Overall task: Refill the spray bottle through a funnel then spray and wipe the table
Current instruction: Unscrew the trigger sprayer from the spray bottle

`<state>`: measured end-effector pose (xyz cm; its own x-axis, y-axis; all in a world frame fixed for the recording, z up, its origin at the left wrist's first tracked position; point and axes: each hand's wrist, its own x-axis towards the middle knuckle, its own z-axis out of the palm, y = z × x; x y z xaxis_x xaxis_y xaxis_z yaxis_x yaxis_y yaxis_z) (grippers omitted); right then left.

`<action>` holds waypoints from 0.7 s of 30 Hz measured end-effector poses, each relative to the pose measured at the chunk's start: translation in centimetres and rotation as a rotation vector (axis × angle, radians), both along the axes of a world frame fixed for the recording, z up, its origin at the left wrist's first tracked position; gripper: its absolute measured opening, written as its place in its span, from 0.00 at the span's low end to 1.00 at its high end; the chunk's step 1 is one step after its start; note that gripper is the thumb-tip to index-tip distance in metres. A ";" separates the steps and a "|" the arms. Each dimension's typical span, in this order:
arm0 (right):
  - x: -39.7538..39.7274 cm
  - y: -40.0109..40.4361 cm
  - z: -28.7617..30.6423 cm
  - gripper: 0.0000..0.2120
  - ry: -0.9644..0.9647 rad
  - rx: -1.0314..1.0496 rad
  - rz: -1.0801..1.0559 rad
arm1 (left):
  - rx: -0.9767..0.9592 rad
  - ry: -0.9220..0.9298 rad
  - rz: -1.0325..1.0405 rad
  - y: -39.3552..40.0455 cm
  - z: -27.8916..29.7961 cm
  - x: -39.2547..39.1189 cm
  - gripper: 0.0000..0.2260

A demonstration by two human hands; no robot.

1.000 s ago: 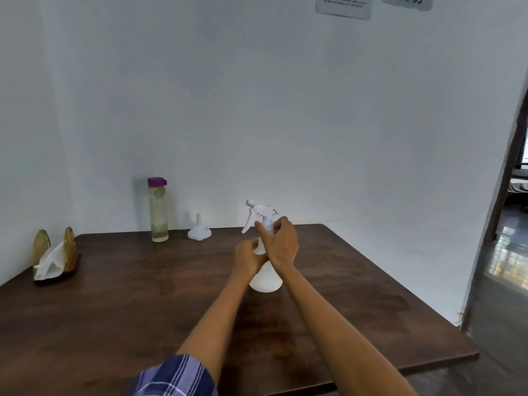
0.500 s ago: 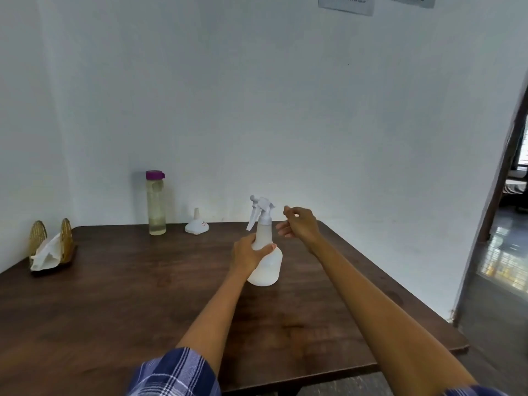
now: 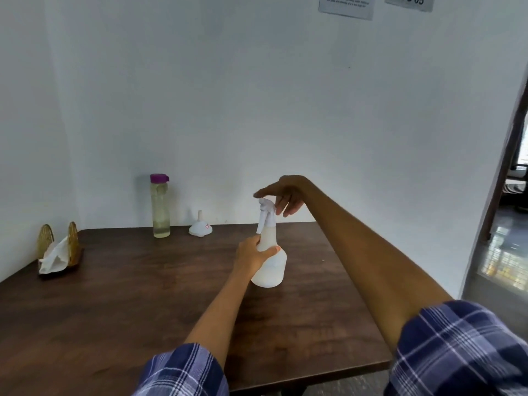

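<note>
A white spray bottle (image 3: 271, 267) stands upright near the middle of the dark wooden table (image 3: 128, 304). My left hand (image 3: 253, 254) grips its neck and shoulder. My right hand (image 3: 285, 197) hovers over the white trigger head (image 3: 267, 208), fingers hanging loosely beside and behind it, holding nothing. At the back of the table stand a clear water bottle with a purple cap (image 3: 160, 205) and an upturned white funnel (image 3: 200, 227). A napkin holder with white tissue (image 3: 58, 250) sits at the far left.
White walls close off the back and left of the table. The table's right and front edges drop to a floor, with a doorway (image 3: 511, 195) at the right. Paper notices (image 3: 345, 7) hang high on the wall.
My right hand rose from beside the trigger head to above it. My left hand kept its grip on the bottle. The camera view shifted slightly.
</note>
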<state>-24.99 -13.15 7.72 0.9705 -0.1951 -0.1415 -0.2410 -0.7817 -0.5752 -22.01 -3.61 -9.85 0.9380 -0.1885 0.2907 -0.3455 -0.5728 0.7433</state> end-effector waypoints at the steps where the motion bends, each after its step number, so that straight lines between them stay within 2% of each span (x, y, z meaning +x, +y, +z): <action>1: 0.3 0.4 0.1 0.24 0.046 -0.030 0.006 | 0.004 0.001 0.002 0.0 0.0 0.0 0.26; 2: 0.3 0.9 0.2 0.22 0.076 -0.088 0.010 | 0.009 0.001 0.005 0.0 0.1 -0.1 0.27; 5: 0.9 1.7 0.6 0.08 0.046 -0.334 0.059 | 0.004 -0.011 -0.006 0.0 0.3 -0.3 0.26; 8: 1.1 1.7 0.6 0.11 -0.075 -0.372 0.156 | 0.009 -0.008 -0.012 0.2 0.3 -0.5 0.26; 10: 0.5 1.8 -0.3 0.11 -0.177 -0.472 0.228 | 0.012 -0.004 -0.005 0.2 0.2 -0.4 0.26; 12: 0.8 1.4 -1.8 0.17 -0.353 -0.633 0.243 | 0.004 0.004 -0.001 0.1 0.1 -0.2 0.26; 14: 1.0 1.0 -3.0 0.17 -0.537 -0.692 0.254 | 0.008 0.002 0.000 0.0 0.1 -0.3 0.26; 15: 1.1 0.7 -3.3 0.14 -0.613 -0.658 0.219 | 0.011 -0.001 0.002 -0.1 0.0 -0.1 0.26; 17: 1.3 0.2 -3.7 0.08 -0.755 -0.429 0.047 | 0.008 0.004 0.007 -0.2 -0.3 0.0 0.25; 18: 1.3 0.1 -3.8 0.10 -0.794 -0.302 -0.053 | 0.006 0.010 0.011 -0.2 -0.2 -0.1 0.25; 19: 1.1 0.2 -4.0 0.13 -0.789 -0.181 -0.131 | 0.007 0.008 0.011 -0.1 0.0 0.0 0.26; 21: 0.8 0.4 -4.8 0.28 -0.623 -0.076 -0.171 | 0.001 -0.004 -0.006 0.0 0.1 0.3 0.25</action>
<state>-24.16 -12.71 2.95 0.8208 -0.3411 0.4581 -0.0047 -0.8062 -0.5917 -21.75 -3.61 -9.79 0.9356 -0.1944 0.2946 -0.3521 -0.5717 0.7410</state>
